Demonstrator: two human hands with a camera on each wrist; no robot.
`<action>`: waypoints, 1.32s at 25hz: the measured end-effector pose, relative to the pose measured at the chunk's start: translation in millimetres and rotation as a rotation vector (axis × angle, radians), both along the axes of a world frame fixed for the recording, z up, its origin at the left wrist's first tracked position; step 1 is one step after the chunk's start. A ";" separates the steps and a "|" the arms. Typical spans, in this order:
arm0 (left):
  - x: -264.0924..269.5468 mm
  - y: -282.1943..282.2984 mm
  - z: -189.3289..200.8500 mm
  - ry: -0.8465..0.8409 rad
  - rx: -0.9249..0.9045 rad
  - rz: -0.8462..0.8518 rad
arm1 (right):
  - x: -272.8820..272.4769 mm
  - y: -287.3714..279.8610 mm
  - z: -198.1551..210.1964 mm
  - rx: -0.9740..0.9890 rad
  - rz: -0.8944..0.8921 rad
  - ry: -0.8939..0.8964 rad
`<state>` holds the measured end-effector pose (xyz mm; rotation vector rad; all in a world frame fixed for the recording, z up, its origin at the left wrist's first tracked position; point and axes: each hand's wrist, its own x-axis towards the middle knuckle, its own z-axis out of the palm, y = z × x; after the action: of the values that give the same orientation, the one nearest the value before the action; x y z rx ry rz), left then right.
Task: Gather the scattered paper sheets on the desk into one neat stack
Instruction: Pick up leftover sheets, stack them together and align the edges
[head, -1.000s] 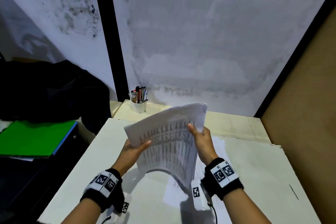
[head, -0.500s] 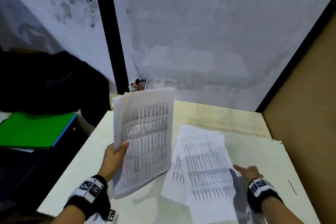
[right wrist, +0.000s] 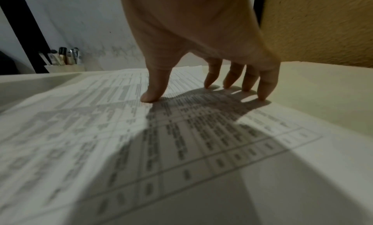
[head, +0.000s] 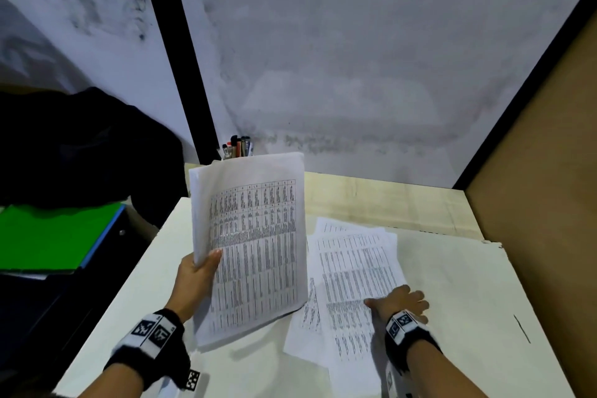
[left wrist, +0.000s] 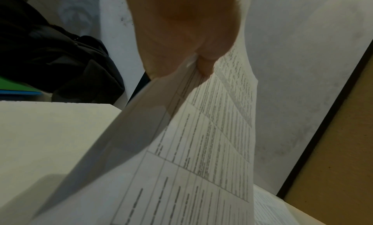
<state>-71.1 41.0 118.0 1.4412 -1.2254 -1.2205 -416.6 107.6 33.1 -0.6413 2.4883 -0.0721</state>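
Note:
My left hand (head: 202,270) grips a bundle of printed sheets (head: 255,242) by its left edge, thumb on the front, and holds it tilted up above the white desk (head: 468,300). The left wrist view shows the thumb (left wrist: 206,64) pinching the bundle of printed sheets (left wrist: 201,148). Several loose printed sheets (head: 352,278) lie overlapping on the desk to the right. My right hand (head: 399,302) rests on their right edge with straight fingers. In the right wrist view its fingertips (right wrist: 264,91) and thumb press on the top loose sheet (right wrist: 161,140).
A cup of pens (head: 238,147) stands at the desk's back left corner, against the grey wall. A brown panel (head: 533,187) bounds the desk on the right. To the left lie a green folder (head: 48,236) and a black bag (head: 80,145).
My right hand let go of the bundle and came down onto the loose sheets at the right. My left hand carried the bundle to the left and holds it alone.

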 end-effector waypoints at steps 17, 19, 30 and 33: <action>2.3 -2.1 -6.1 0.025 0.016 0.027 | 12.0 -28.5 -6.1 -0.164 -0.075 -0.224; 4.3 -0.4 -5.6 0.035 0.020 0.028 | 20.9 -23.4 -3.5 -0.091 -0.025 -0.123; 9.8 16.6 1.8 0.048 -0.008 0.043 | 13.1 -8.9 -3.9 -0.281 -0.059 -0.257; 14.3 19.1 3.5 0.036 -0.029 0.053 | -2.3 -6.5 30.5 -0.445 0.019 -0.239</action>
<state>-56.8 60.2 121.5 1.4162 -1.1689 -1.1835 -418.9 101.1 63.6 -0.7826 2.2433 -0.6703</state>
